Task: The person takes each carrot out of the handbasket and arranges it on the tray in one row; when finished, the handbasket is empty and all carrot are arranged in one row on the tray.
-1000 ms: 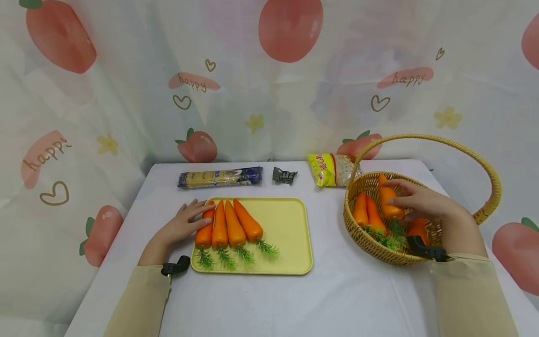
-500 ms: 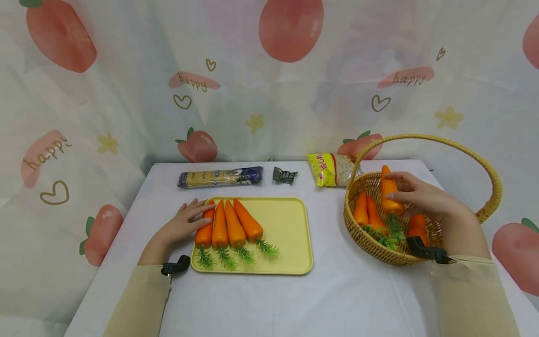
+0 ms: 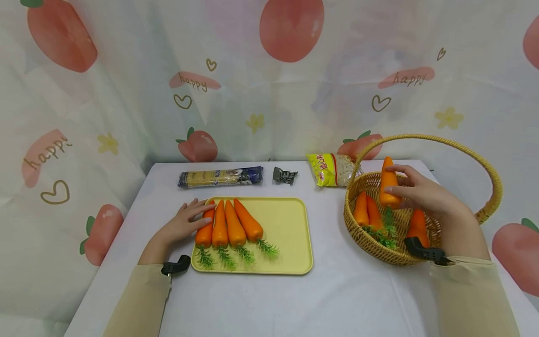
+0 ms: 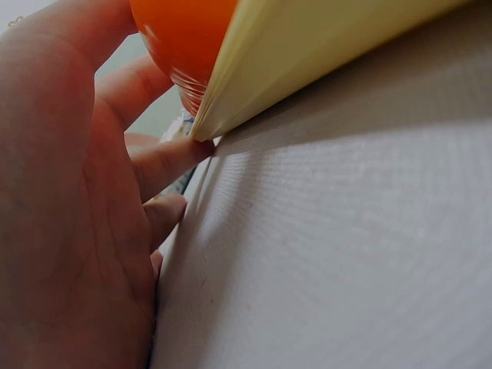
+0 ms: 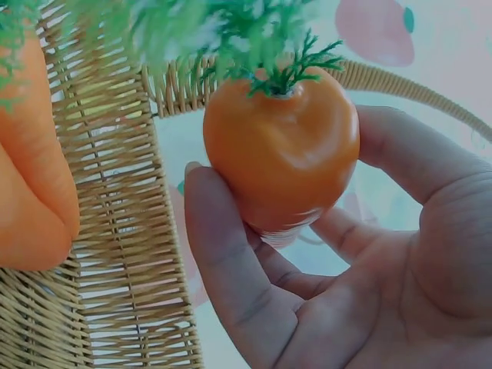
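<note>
My right hand [image 3: 425,189] pinches an orange carrot [image 3: 388,187] between thumb and fingers, held upright over the wicker basket [image 3: 353,234]. Its thick end and green leaves [image 5: 261,38] show close in the right wrist view. Two carrots [image 3: 367,210] lie at the basket's left, and another carrot [image 3: 418,227] at its right. On the yellow tray [image 3: 286,234], several carrots lie side by side, tips toward the back. With relaxed fingers, my left hand [image 3: 185,222] rests on the leftmost carrot [image 3: 204,236] and the tray's left edge; the left wrist view shows fingertips at the rim.
Along the back of the white table [image 3: 269,304] lie a long pack of noodles [image 3: 219,178], a small dark packet [image 3: 284,175] and a yellow and clear bag [image 3: 332,169]. The basket's tall handle [image 3: 459,147] arches over its right side. A printed curtain [image 3: 294,103] hangs behind.
My right hand has lifted the carrot upward out of the basket, its tip now higher and its leaves rising from the others. The left hand has stayed in place on the tray.
</note>
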Available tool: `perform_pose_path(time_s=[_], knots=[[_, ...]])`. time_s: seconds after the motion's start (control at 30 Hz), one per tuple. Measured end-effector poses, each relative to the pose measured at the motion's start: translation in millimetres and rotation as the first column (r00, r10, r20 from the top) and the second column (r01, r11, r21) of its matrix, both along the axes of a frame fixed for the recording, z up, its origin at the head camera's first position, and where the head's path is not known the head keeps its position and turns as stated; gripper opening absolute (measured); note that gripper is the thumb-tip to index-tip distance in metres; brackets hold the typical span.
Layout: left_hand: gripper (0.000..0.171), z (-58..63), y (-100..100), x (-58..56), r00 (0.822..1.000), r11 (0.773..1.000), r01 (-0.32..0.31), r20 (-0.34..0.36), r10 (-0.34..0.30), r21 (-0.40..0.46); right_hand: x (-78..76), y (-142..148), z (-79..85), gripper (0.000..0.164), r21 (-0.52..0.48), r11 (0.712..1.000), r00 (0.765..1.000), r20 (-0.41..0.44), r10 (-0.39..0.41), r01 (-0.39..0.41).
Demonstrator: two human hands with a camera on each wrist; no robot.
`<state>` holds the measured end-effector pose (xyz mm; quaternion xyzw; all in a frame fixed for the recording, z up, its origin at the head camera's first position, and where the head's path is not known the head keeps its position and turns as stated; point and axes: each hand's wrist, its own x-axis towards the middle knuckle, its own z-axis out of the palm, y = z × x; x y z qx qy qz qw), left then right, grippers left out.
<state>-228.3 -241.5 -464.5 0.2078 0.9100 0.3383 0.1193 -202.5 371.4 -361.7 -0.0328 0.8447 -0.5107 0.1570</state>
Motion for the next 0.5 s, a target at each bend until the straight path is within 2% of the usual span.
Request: perform_pose_path(time_s=[0.03,0.07,0.1,0.13,0.2,0.33,0.5], knots=[[0.055,-19.0,-12,-11.1,1.000,1.000,0.024,-0.004,-0.024,0.013,0.3,-1,0.6,0.069,0.001,1.000,1.000,-0.004,0.001,-0.001],[0.055,-22.1,-13,-14.2,1.000,1.000,0.014,0.012,-0.014,0.018,0.8,-3,1.5,0.070,0.004,1.000,1.000,-0.006,0.002,-0.002],[0.056,-28.1,-16,-18.7,1.000,0.999,0.027,-0.002,-0.027,0.024,1.4,-5,2.4,0.071,0.006,1.000,1.000,-0.009,0.002,-0.002],[0.057,-32.4,-16,-21.9,1.000,1.000,0.015,-0.002,-0.015,0.020,1.6,-7,2.7,0.072,0.008,1.000,1.000,-0.011,0.002,-0.002],[0.058,-34.2,-12,-24.4,1.000,1.000,-0.025,0.018,0.025,0.009,2.3,-11,4.0,0.075,0.008,1.000,1.000,-0.012,0.006,-0.006],[0.060,-30.8,-10,-24.3,0.998,0.998,-0.054,0.044,0.055,-0.006,3.6,-18,4.4,0.085,0.023,0.999,1.000,-0.012,0.028,-0.027],[0.059,-30.6,-9,-25.1,0.998,0.999,-0.052,0.045,0.052,-0.001,7.3,-27,0.9,0.094,0.026,0.998,0.999,0.003,0.054,-0.055]])
